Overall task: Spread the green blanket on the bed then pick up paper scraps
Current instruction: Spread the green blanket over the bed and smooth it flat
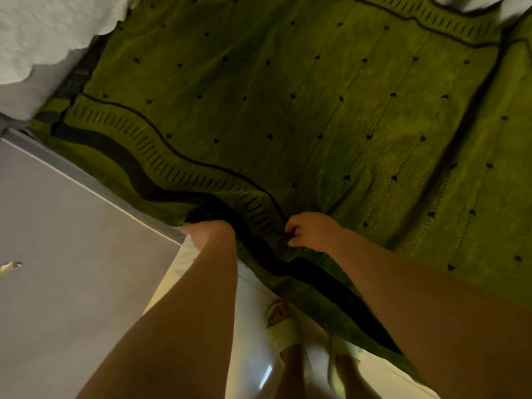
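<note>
The green blanket [302, 105], dotted with small dark hearts and edged by a wavy black border, lies spread across most of the bed. My left hand [205, 230] grips the blanket's near edge where the black band bunches up. My right hand [309, 228] pinches the same border a little to the right, fingers closed on the fabric. A small pale scrap, possibly paper [10, 267], lies on the grey surface at the far left edge.
White bedding or pillows [43, 38] lie at the top left. A grey flat surface [72, 254] sits beside the bed at left. My feet in pale slippers [283, 326] stand on a light glossy floor below the blanket's edge.
</note>
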A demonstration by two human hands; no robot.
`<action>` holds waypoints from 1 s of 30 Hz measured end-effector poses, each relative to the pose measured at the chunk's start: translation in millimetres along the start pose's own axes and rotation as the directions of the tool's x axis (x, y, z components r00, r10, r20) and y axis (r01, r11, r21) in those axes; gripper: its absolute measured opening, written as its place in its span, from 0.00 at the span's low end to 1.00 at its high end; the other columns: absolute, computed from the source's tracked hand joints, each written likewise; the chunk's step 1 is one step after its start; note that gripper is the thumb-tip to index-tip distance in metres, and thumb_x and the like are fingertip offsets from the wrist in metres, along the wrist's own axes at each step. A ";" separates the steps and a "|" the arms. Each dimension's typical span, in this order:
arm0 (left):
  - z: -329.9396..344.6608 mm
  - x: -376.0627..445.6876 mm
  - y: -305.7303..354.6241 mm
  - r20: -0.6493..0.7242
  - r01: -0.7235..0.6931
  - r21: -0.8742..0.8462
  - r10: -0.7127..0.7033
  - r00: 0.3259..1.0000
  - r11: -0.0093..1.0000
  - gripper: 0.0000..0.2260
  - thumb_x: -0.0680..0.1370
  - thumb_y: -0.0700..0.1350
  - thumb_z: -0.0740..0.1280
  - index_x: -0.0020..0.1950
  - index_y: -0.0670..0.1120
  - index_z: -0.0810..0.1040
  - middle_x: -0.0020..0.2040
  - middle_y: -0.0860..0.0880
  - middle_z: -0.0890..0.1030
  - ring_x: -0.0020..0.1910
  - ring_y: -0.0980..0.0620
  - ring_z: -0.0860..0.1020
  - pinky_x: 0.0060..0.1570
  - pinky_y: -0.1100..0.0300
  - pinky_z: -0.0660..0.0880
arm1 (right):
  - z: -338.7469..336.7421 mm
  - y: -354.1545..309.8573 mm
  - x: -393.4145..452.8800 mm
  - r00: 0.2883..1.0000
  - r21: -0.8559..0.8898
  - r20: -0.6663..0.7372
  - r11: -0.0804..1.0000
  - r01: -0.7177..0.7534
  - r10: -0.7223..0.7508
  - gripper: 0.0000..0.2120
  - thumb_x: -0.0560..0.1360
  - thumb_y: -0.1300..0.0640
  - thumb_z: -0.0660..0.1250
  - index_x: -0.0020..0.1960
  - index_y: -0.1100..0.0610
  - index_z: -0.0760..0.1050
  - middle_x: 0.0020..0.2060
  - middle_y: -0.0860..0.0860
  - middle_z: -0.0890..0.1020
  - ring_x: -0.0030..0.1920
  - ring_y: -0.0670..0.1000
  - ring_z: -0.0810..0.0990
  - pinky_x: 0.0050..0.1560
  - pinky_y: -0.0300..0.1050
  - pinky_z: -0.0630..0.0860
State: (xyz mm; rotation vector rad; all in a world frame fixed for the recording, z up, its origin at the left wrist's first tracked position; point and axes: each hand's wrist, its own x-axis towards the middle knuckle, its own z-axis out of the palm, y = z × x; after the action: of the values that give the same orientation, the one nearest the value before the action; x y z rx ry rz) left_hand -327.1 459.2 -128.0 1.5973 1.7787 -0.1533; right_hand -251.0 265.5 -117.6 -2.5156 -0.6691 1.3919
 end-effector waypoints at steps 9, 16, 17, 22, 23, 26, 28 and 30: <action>7.6 -62.8 -30.3 -0.258 0.109 0.118 -0.076 0.963 0.987 0.20 0.80 0.48 0.62 0.69 0.43 0.63 0.65 0.40 0.70 0.63 0.41 0.70 0.63 0.47 0.67 | -12.3 63.6 -28.3 0.891 0.230 -0.392 0.962 -0.147 0.230 0.10 0.77 0.49 0.66 0.53 0.54 0.75 0.53 0.53 0.77 0.53 0.54 0.78 0.51 0.48 0.76; 60.4 -160.5 -46.4 -0.003 -0.558 0.585 0.689 0.724 0.589 0.15 0.79 0.49 0.63 0.65 0.48 0.69 0.65 0.44 0.71 0.64 0.42 0.68 0.61 0.47 0.66 | -7.9 157.9 -79.5 0.989 -0.073 -0.145 0.997 0.013 -0.023 0.18 0.71 0.44 0.71 0.58 0.49 0.77 0.58 0.53 0.71 0.62 0.55 0.70 0.63 0.53 0.71; 76.6 -189.1 -53.4 0.097 -0.650 0.550 0.733 0.673 0.524 0.12 0.80 0.49 0.62 0.62 0.48 0.71 0.61 0.46 0.74 0.62 0.44 0.70 0.59 0.50 0.68 | -9.4 177.5 -94.7 0.988 -0.132 -0.138 0.990 0.052 -0.071 0.20 0.71 0.43 0.71 0.60 0.48 0.76 0.59 0.52 0.71 0.63 0.54 0.69 0.64 0.52 0.70; 128.7 -254.7 -82.7 0.646 -0.833 0.395 0.528 0.552 0.388 0.23 0.75 0.61 0.65 0.63 0.48 0.73 0.59 0.48 0.74 0.60 0.46 0.72 0.58 0.50 0.73 | -8.3 217.7 -118.6 0.940 -0.462 -0.203 0.873 0.156 -0.275 0.27 0.72 0.47 0.70 0.70 0.46 0.68 0.65 0.51 0.69 0.68 0.55 0.65 0.73 0.52 0.56; 139.6 -262.4 -86.9 0.664 -0.828 0.452 0.495 0.561 0.332 0.27 0.74 0.62 0.67 0.67 0.48 0.70 0.63 0.47 0.71 0.64 0.44 0.70 0.62 0.49 0.71 | -9.3 225.3 -120.9 0.930 -0.475 -0.234 0.868 0.145 -0.283 0.25 0.74 0.51 0.68 0.70 0.47 0.69 0.65 0.52 0.69 0.68 0.56 0.65 0.74 0.52 0.55; 159.1 -277.7 -92.3 0.546 -0.761 0.568 0.547 0.634 0.315 0.21 0.77 0.48 0.67 0.68 0.46 0.68 0.65 0.45 0.71 0.65 0.42 0.69 0.61 0.49 0.71 | -11.4 233.3 -119.6 0.902 -0.464 -0.313 0.876 0.127 -0.297 0.19 0.76 0.58 0.62 0.66 0.49 0.73 0.62 0.53 0.72 0.65 0.56 0.68 0.72 0.51 0.59; 165.7 -275.9 -87.5 0.515 -0.745 0.564 0.553 0.654 0.355 0.12 0.79 0.41 0.62 0.62 0.43 0.72 0.61 0.42 0.75 0.61 0.41 0.74 0.56 0.49 0.72 | -13.3 230.4 -112.3 0.890 -0.506 -0.325 0.854 0.123 -0.321 0.15 0.77 0.58 0.61 0.63 0.49 0.75 0.59 0.53 0.73 0.62 0.56 0.69 0.68 0.50 0.63; 164.7 -269.9 -80.1 0.567 -0.758 0.539 0.508 0.649 0.368 0.10 0.79 0.40 0.61 0.59 0.41 0.75 0.60 0.41 0.77 0.60 0.40 0.75 0.56 0.49 0.72 | -14.5 226.5 -105.9 0.902 -0.574 -0.294 0.813 0.099 -0.317 0.13 0.77 0.58 0.61 0.59 0.50 0.76 0.57 0.53 0.75 0.60 0.56 0.70 0.65 0.50 0.65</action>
State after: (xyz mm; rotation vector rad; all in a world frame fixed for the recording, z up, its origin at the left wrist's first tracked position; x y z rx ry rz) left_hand -338.5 133.3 -121.4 2.5861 0.6791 -0.8011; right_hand -220.7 16.8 -114.3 -2.8801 -1.3718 0.6535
